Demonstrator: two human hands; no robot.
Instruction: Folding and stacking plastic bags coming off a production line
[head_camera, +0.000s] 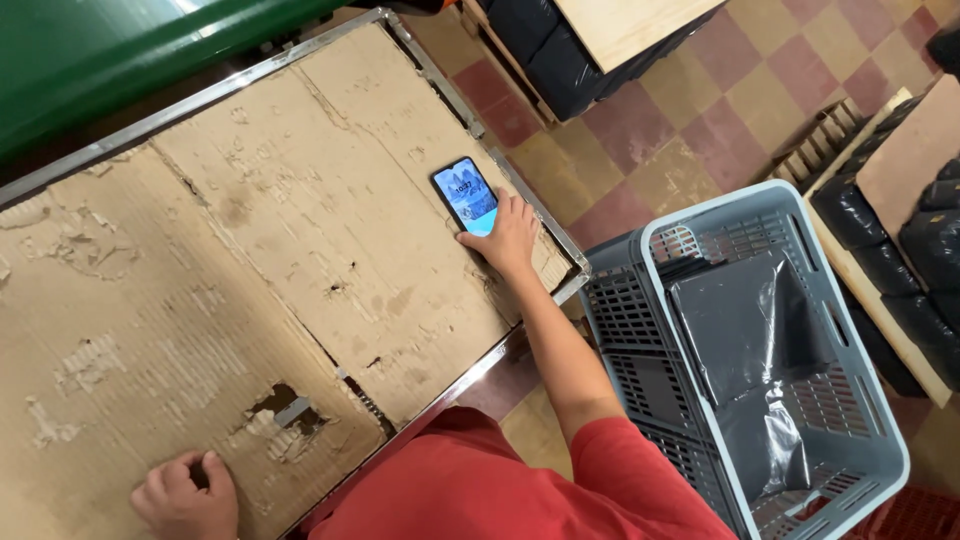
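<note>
A smartphone with a lit blue screen lies on the worn cardboard sheet that covers a metal-framed table. My right hand rests on the cardboard with its fingertips touching the phone's near end, arm stretched forward. My left hand presses flat on the cardboard at the near left, fingers curled loosely beside a torn hole in the sheet. Neither hand holds anything.
A grey plastic crate with dark plastic bags inside stands on the checkered floor to my right. Black packed bags on wooden pallets sit at the far right and top. A green machine body borders the table's far side.
</note>
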